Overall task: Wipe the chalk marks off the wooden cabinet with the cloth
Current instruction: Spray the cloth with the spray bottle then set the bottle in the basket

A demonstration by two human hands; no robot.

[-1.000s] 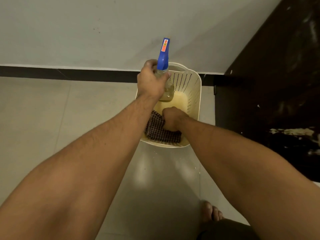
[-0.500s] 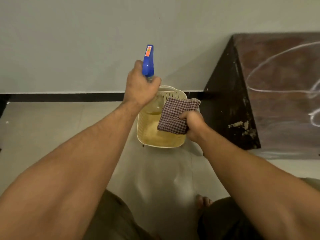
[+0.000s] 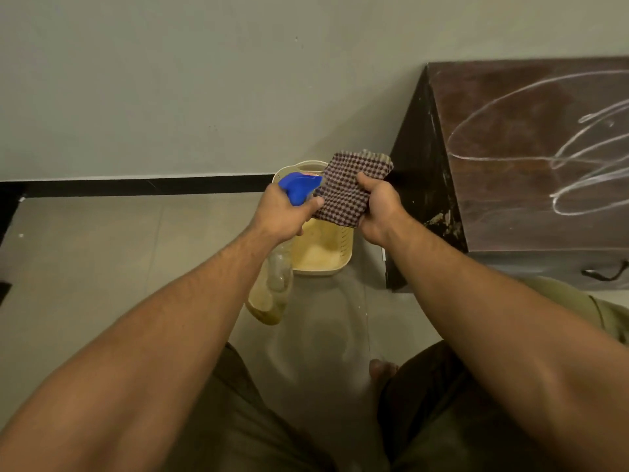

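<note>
Gripping cloth in right hand over basket, holding bottle in left hand, nozzle just left of cloth; likely next carrying it rightward to chalk marks on cabinet top, nearer right hand.

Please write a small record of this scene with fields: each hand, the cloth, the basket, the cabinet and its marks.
left hand: grips the spray bottle, blue nozzle toward the checked cloth
right hand: holds the checked cloth, above the basket
basket: cream, on the floor, beside the cabinet
cabinet: dark wood
chalk marks: white loops on the cabinet top, not yet wiped
</note>
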